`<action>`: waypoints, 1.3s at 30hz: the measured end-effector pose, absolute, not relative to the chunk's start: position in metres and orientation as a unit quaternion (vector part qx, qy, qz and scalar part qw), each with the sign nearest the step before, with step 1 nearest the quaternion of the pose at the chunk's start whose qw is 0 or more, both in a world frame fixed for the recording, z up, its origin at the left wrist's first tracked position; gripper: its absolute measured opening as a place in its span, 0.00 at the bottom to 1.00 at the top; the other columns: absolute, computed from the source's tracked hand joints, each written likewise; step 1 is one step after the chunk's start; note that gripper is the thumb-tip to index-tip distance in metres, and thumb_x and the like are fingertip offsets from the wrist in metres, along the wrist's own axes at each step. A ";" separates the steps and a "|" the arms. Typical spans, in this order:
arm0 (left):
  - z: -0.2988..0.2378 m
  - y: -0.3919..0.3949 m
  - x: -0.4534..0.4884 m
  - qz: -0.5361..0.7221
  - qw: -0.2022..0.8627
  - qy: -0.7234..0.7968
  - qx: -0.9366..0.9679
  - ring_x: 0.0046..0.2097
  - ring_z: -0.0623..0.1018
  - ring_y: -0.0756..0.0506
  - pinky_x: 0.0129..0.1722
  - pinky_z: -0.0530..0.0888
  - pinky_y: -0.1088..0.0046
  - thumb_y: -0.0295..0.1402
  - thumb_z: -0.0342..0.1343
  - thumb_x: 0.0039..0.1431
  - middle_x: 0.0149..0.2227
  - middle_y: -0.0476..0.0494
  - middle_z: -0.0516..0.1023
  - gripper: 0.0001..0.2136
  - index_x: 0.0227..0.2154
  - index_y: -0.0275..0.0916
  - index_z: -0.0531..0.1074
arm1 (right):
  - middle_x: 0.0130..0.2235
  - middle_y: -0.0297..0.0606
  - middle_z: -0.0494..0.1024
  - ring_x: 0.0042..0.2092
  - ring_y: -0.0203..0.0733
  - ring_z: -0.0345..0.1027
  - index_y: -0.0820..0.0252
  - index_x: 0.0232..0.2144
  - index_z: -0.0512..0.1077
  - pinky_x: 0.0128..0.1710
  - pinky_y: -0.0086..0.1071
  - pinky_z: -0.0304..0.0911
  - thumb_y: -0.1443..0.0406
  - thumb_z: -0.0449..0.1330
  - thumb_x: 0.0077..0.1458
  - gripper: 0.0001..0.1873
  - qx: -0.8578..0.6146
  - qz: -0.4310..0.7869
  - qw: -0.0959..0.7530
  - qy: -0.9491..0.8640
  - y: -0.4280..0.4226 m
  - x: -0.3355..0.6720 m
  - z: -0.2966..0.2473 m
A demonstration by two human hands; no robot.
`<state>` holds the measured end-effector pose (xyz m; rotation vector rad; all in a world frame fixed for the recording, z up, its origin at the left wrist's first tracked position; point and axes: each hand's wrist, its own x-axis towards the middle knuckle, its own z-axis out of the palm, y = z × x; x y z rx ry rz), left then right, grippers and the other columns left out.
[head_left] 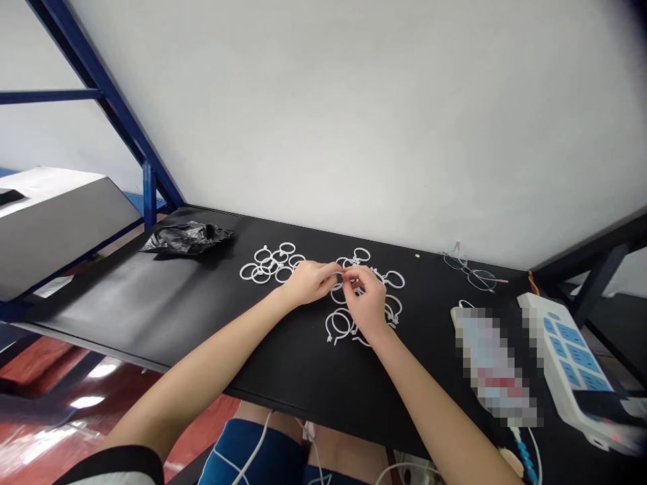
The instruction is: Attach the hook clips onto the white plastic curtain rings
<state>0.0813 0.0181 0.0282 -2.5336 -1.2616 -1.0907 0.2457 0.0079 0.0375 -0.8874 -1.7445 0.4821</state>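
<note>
My left hand [312, 281] and my right hand [364, 293] meet over the middle of the black table. Their fingertips pinch a white plastic ring [340, 272] between them, mostly hidden by the fingers. Around and under my right hand lie several loose white rings [340, 324], some with a gap at the clasp. To the left of my left hand is a second group of white rings [261, 273], which look closed and overlap one another.
A crumpled black plastic bag [186, 239] lies at the back left of the table [202, 316]. On the right are eyeglasses [470, 271], a blurred phone [493, 367] with a cable, and a white power strip [566, 364]. Blue frame bars [116, 101] rise at left.
</note>
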 end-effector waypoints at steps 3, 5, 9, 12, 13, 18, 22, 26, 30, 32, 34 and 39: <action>0.028 0.017 0.082 -0.343 0.043 -0.424 -0.837 0.22 0.73 0.52 0.24 0.64 0.78 0.26 0.43 0.60 0.22 0.51 0.74 0.11 0.37 0.38 0.72 | 0.34 0.38 0.75 0.37 0.41 0.70 0.57 0.28 0.69 0.26 0.31 0.67 0.72 0.53 0.53 0.08 -0.379 0.211 0.528 -0.731 0.008 0.246 0.038; 0.029 0.017 0.082 -0.333 0.039 -0.425 -0.841 0.23 0.73 0.52 0.23 0.63 0.79 0.26 0.43 0.59 0.23 0.50 0.75 0.11 0.36 0.39 0.71 | 0.34 0.38 0.75 0.36 0.41 0.70 0.57 0.29 0.69 0.26 0.30 0.66 0.73 0.52 0.53 0.09 -0.382 0.216 0.524 -0.730 0.008 0.246 0.037; 0.029 0.017 0.083 -0.326 0.041 -0.422 -0.845 0.23 0.73 0.52 0.23 0.62 0.79 0.25 0.44 0.58 0.23 0.51 0.75 0.10 0.34 0.39 0.71 | 0.34 0.37 0.75 0.32 0.39 0.70 0.57 0.29 0.69 0.26 0.31 0.67 0.73 0.51 0.53 0.09 -0.385 0.235 0.516 -0.728 0.009 0.247 0.036; 0.029 0.017 0.082 -0.332 0.044 -0.422 -0.842 0.22 0.73 0.52 0.23 0.62 0.78 0.25 0.44 0.58 0.22 0.51 0.75 0.10 0.35 0.39 0.71 | 0.34 0.38 0.75 0.32 0.39 0.69 0.57 0.28 0.69 0.26 0.31 0.67 0.73 0.52 0.53 0.09 -0.382 0.235 0.518 -0.728 0.009 0.246 0.036; 0.028 0.017 0.082 -0.333 0.046 -0.422 -0.842 0.22 0.73 0.52 0.23 0.62 0.79 0.25 0.45 0.58 0.22 0.51 0.75 0.10 0.35 0.39 0.71 | 0.34 0.38 0.75 0.32 0.39 0.69 0.57 0.28 0.69 0.26 0.31 0.67 0.73 0.52 0.52 0.09 -0.381 0.232 0.520 -0.729 0.008 0.246 0.037; 0.025 0.020 0.083 -0.342 0.064 -0.425 -0.836 0.21 0.72 0.52 0.23 0.62 0.79 0.26 0.45 0.58 0.20 0.51 0.74 0.10 0.32 0.39 0.71 | 0.34 0.38 0.75 0.31 0.38 0.69 0.57 0.28 0.69 0.26 0.31 0.67 0.73 0.52 0.53 0.09 -0.383 0.234 0.517 -0.729 0.007 0.246 0.038; 0.022 0.021 0.083 -0.350 0.071 -0.423 -0.833 0.20 0.71 0.52 0.23 0.61 0.79 0.26 0.45 0.57 0.19 0.52 0.72 0.10 0.31 0.39 0.72 | 0.34 0.38 0.75 0.30 0.38 0.68 0.57 0.28 0.69 0.26 0.31 0.67 0.72 0.52 0.53 0.09 -0.379 0.232 0.515 -0.733 0.007 0.246 0.038; 0.022 0.021 0.083 -0.356 0.076 -0.420 -0.832 0.20 0.70 0.52 0.23 0.61 0.79 0.25 0.46 0.57 0.18 0.52 0.72 0.09 0.30 0.39 0.72 | 0.34 0.38 0.75 0.28 0.36 0.67 0.58 0.29 0.70 0.24 0.30 0.66 0.72 0.52 0.52 0.09 -0.380 0.236 0.512 -0.733 0.007 0.246 0.038; 0.022 0.021 0.083 -0.362 0.080 -0.417 -0.830 0.19 0.69 0.53 0.22 0.61 0.78 0.26 0.46 0.57 0.17 0.53 0.71 0.09 0.30 0.39 0.72 | 0.33 0.37 0.74 0.28 0.36 0.67 0.58 0.30 0.70 0.24 0.29 0.66 0.72 0.52 0.53 0.08 -0.379 0.246 0.509 -0.732 0.007 0.245 0.038; 0.021 0.021 0.083 -0.364 0.082 -0.416 -0.829 0.19 0.69 0.53 0.22 0.61 0.78 0.26 0.46 0.57 0.17 0.53 0.71 0.09 0.30 0.39 0.72 | 0.34 0.37 0.74 0.28 0.35 0.67 0.58 0.30 0.70 0.25 0.29 0.66 0.72 0.52 0.53 0.08 -0.380 0.250 0.507 -0.732 0.007 0.245 0.038; 0.021 0.021 0.083 -0.366 0.085 -0.415 -0.828 0.19 0.69 0.53 0.22 0.61 0.78 0.26 0.46 0.57 0.17 0.53 0.71 0.09 0.30 0.39 0.72 | 0.34 0.37 0.74 0.28 0.35 0.67 0.58 0.30 0.70 0.25 0.29 0.66 0.71 0.52 0.53 0.08 -0.381 0.252 0.507 -0.731 0.006 0.245 0.037; 0.019 0.022 0.083 -0.371 0.090 -0.409 -0.829 0.19 0.69 0.53 0.23 0.62 0.78 0.26 0.46 0.57 0.17 0.53 0.71 0.09 0.30 0.38 0.72 | 0.34 0.37 0.74 0.28 0.35 0.67 0.58 0.30 0.69 0.25 0.30 0.66 0.72 0.52 0.53 0.07 -0.374 0.251 0.512 -0.731 0.006 0.245 0.036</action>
